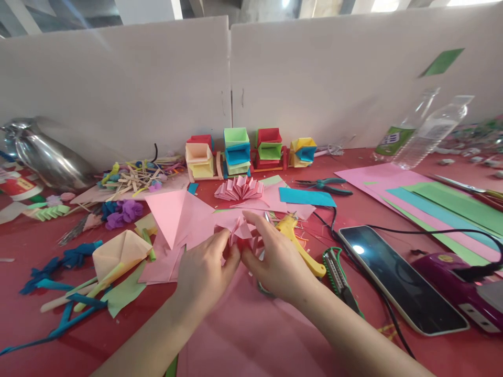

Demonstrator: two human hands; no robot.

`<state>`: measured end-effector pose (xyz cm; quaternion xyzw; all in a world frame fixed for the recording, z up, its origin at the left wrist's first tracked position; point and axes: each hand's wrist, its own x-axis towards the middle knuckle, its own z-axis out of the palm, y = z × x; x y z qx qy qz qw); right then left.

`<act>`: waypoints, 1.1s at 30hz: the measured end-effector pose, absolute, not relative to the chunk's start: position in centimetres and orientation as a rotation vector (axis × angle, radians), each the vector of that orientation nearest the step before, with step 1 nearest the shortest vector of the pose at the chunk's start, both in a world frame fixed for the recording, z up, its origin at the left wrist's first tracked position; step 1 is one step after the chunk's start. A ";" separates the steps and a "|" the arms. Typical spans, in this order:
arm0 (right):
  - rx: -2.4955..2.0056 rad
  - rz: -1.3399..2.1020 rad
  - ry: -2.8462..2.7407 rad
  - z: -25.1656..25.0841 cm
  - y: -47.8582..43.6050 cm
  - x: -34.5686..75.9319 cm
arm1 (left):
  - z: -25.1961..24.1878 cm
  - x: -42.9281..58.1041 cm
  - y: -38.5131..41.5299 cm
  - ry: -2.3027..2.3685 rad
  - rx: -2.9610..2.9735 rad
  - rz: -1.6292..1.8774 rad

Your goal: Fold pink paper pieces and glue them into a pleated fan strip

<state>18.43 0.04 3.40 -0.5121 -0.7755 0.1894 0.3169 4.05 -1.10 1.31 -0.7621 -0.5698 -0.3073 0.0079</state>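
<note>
Between my two hands is a folded piece of pink paper [240, 230], its pointed flaps standing up above my fingertips. My left hand [208, 267] pinches it from the left, thumb and fingers closed. From the other side my right hand [271, 256] grips it, with the index finger along its top edge. Part of the fold is hidden by my fingers. Just beyond lies a pleated pink paper fan shape [239, 188]. A yellow-handled glue gun [301, 246] rests right beside my right hand. Pink paper sheets [251, 335] spread beneath my wrists.
Folded paper boxes [237, 152] line the back. Right of my hands lie a green utility knife [340, 275], a phone [401, 280], a purple power strip [456, 283] and pliers [330, 184]. Paper pieces [121, 254] and a metal jug [55, 154] are on the left; plastic bottles [432, 131] lean at back right.
</note>
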 end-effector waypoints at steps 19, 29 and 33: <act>-1.289 0.470 -1.870 3.7 0.3 18.8 | 2.7 2.8 0.0 -2.301 -2.343 -1.448; -1.606 0.374 -2.020 4.0 0.3 18.9 | 2.8 3.3 -0.4 -2.189 -2.406 -1.264; -1.658 0.328 -2.041 4.1 0.4 18.9 | 2.8 3.1 -0.4 -2.183 -2.425 -1.246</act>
